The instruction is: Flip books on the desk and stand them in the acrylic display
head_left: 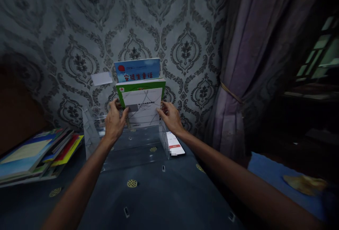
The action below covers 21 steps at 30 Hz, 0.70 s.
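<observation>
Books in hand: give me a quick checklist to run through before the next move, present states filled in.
1. Left hand grip: ok, thumb over the left edge of the white-covered book, with the green book behind it.
2. Right hand grip: ok, thumb at the right edge.
3. Held books' lower edges touching the clear rack: cannot tell.
4. Blue book supported from below: cannot tell, its lower part is hidden.
5. Pile of books at left squared up: not ok, edges splayed.

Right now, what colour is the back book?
The back book shows blue, best in the head view.
</observation>
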{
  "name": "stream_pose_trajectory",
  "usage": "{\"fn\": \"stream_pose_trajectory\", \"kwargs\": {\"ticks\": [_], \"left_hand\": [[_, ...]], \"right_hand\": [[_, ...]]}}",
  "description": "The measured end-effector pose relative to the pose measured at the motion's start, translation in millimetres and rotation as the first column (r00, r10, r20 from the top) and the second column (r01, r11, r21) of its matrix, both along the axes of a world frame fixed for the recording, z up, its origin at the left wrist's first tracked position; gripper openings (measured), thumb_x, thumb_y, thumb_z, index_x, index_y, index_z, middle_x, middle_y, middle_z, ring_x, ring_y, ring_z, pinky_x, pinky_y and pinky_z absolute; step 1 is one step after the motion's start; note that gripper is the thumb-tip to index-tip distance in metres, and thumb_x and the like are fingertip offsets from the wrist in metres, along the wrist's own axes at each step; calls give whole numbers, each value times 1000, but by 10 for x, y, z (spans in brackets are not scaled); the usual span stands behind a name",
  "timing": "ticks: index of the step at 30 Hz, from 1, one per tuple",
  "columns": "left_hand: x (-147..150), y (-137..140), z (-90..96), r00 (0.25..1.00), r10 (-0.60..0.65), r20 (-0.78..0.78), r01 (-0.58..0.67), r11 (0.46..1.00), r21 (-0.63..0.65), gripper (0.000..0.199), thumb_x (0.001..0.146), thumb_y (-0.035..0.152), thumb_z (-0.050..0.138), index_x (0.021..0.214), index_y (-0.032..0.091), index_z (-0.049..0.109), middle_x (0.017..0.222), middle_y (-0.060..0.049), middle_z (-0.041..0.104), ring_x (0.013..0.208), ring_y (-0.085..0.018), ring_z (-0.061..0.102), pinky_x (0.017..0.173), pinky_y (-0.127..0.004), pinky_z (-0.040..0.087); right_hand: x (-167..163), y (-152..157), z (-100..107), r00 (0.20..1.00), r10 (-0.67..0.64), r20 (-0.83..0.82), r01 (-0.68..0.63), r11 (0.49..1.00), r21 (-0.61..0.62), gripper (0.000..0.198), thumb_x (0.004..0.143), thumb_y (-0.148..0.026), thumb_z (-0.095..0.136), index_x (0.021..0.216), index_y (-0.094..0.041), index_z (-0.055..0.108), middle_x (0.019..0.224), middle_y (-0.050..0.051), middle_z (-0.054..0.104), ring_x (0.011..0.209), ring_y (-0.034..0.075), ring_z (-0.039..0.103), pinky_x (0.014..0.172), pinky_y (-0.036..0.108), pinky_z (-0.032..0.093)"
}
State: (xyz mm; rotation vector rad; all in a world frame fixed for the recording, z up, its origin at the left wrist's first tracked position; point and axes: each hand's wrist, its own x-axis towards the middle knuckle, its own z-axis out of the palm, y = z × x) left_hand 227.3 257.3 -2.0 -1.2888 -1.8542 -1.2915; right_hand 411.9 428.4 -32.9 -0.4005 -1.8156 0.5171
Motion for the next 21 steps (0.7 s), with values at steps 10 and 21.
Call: {"fn": "stream_pose_trajectory", "kwargs": {"ticks": [10,21], "left_hand": [[-13,50,-80,999,-37,-5,36,994,-102,31,98,39,50,122,20,54,95,-9,73,81,-29,70,67,-32,47],[-45,80,-110,999,-32,-10,31,993,-116,32,100,36,47,126,18,52,98,-11,71,87,-32,71,76,-38,51]], "right_hand": [[-12,44,-80,999,33,-20,-34,998,-55,28,86,-41,66,105,-22,66,90,5,66,78,22,60,77,37,52],[-21,92,-35,997,78,-16,-80,987,-138,29,80,-42,71,98,-20,65,84,3,67,76,20,60,74,36,51]]}}
